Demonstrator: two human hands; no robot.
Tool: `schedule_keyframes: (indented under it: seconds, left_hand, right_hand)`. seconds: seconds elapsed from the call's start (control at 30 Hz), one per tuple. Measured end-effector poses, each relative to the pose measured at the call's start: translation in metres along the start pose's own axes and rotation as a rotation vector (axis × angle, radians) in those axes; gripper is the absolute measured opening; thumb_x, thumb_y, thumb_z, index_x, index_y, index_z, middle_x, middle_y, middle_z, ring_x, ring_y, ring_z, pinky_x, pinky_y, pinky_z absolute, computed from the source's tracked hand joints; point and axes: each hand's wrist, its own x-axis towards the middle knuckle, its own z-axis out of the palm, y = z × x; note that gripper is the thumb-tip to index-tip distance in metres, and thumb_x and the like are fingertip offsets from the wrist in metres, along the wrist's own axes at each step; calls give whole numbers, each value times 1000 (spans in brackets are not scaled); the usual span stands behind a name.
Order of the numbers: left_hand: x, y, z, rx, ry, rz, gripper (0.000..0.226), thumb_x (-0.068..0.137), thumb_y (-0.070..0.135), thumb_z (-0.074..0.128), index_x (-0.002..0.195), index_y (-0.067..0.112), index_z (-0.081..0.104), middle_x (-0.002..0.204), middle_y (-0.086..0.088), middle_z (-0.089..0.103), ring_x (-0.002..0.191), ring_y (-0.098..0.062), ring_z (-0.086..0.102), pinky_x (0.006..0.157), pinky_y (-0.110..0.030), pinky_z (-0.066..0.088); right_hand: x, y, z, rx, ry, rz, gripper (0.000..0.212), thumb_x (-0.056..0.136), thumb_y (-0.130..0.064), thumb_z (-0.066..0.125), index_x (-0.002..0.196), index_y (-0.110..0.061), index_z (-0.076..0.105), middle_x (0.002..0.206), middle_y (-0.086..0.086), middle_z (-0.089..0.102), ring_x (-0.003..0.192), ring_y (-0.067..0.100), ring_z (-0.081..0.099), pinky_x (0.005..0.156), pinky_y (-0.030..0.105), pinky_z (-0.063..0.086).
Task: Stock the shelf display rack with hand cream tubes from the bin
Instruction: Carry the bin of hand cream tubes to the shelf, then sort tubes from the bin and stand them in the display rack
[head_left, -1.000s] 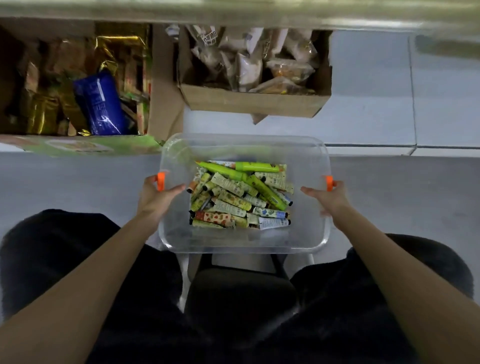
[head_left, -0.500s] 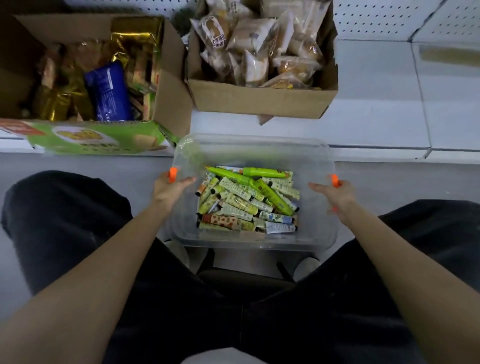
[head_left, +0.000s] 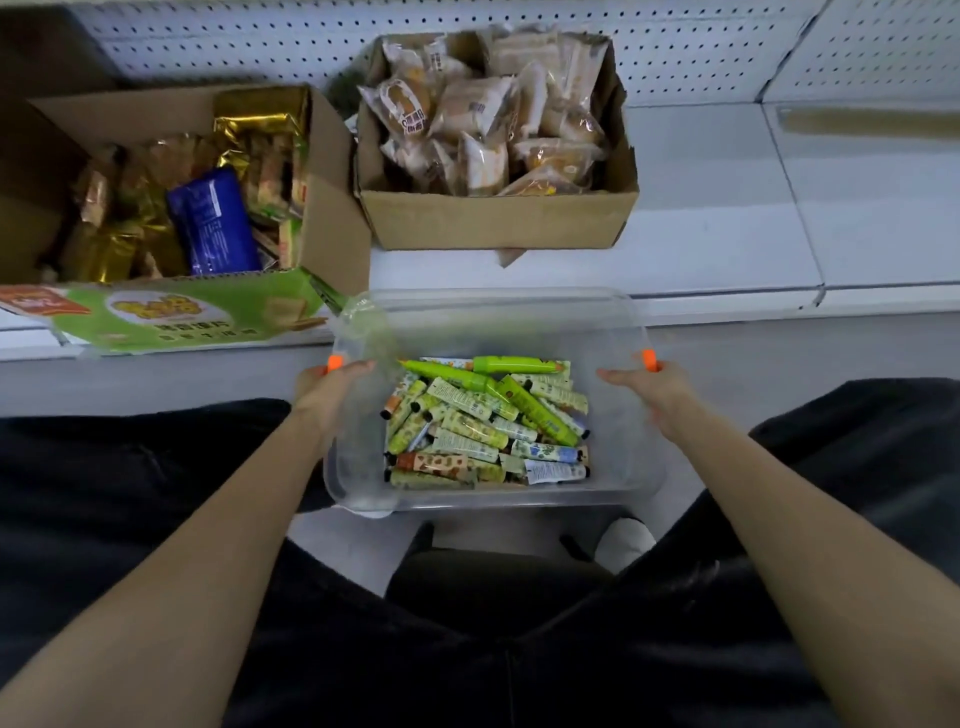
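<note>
A clear plastic bin (head_left: 613, 322) with orange side clips is held between my knees, just in front of the low shelf. Several hand cream tubes (head_left: 483, 426), mostly green and patterned, lie piled in its bottom. My left hand (head_left: 327, 387) grips the bin's left rim beside an orange clip, thumb over the edge. My right hand (head_left: 647, 387) grips the right rim beside the other clip. The white shelf (head_left: 727, 208) with its pegboard back runs across the top of the view.
On the shelf stand two open cardboard boxes: a box of gold and blue snack packs (head_left: 332, 208) at the left, a box of wrapped buns (head_left: 498, 221) in the middle. The shelf's right part is bare. A dark stool (head_left: 493, 577) sits below the bin.
The view has tilted up, showing more of the shelf and pegboard. The bin sits a little nearer the shelf edge, still held by both hands.
</note>
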Motion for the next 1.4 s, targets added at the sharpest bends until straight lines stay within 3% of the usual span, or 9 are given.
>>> schedule_keyframes:
  seconds: [0.2,0.33,0.53,0.67,0.77,0.83,0.97,1.1,1.4]
  left_hand:
    - [26,-15,4,8,54,-44,35,81,32,74,108,13,62,98,-9,58,74,-23,54,77,-39,45]
    - [51,-20,13,5,57,-128,49,73,42,76,110,12,67,101,-11,67,88,-29,62,74,-36,44]
    - [58,-35,31,88,187,-49,30,80,24,77,101,8,64,93,-13,62,88,-24,57,73,-39,46]
    - [63,-43,31,223,189,2,61,77,30,79,128,9,52,121,-19,60,107,-31,58,87,-41,49]
    - [70,-50,28,312,142,58,70,76,36,80,132,12,45,129,-17,52,116,-33,53,88,-36,46]
    - [72,-50,27,353,94,101,76,76,40,79,135,12,41,135,-16,45,124,-33,47,97,-41,45]
    - [70,-44,23,524,-20,306,95,77,41,77,150,17,20,146,-12,29,138,-28,30,113,-40,30]
    - [73,-34,19,627,-110,537,94,82,34,72,154,13,14,151,-18,24,141,-26,26,106,-22,23]
    - [82,-48,18,578,-98,613,90,86,47,64,154,12,16,156,-13,21,144,-24,24,114,-29,25]
  right_hand:
    - [17,2,14,-73,3,86,86,44,-42,91,116,-7,60,115,8,65,105,26,60,95,42,48]
    - [31,-2,16,-24,-8,121,49,72,-23,82,110,-11,54,95,5,54,85,20,52,72,31,44]
    - [46,11,16,-51,25,40,33,72,-15,82,89,-13,53,70,-3,49,58,10,45,53,31,40]
    - [54,18,22,-100,63,-31,36,68,-15,84,78,-17,50,75,-5,54,70,12,55,67,32,48]
    - [59,27,26,-228,129,-57,69,51,-42,87,104,-11,55,103,7,62,100,26,60,89,41,50]
    - [57,30,29,-363,206,-184,82,54,-46,83,121,-9,54,118,14,57,112,32,54,98,43,44]
    - [45,22,42,-545,250,-743,44,78,-20,73,119,-7,62,115,14,61,106,31,55,93,26,36]
    - [63,23,78,-466,-144,-538,30,80,-19,74,108,-10,71,95,8,71,81,14,64,81,27,51]
    - [119,46,146,-637,-176,-310,32,83,-27,72,111,-14,71,111,6,71,104,22,64,91,33,48]
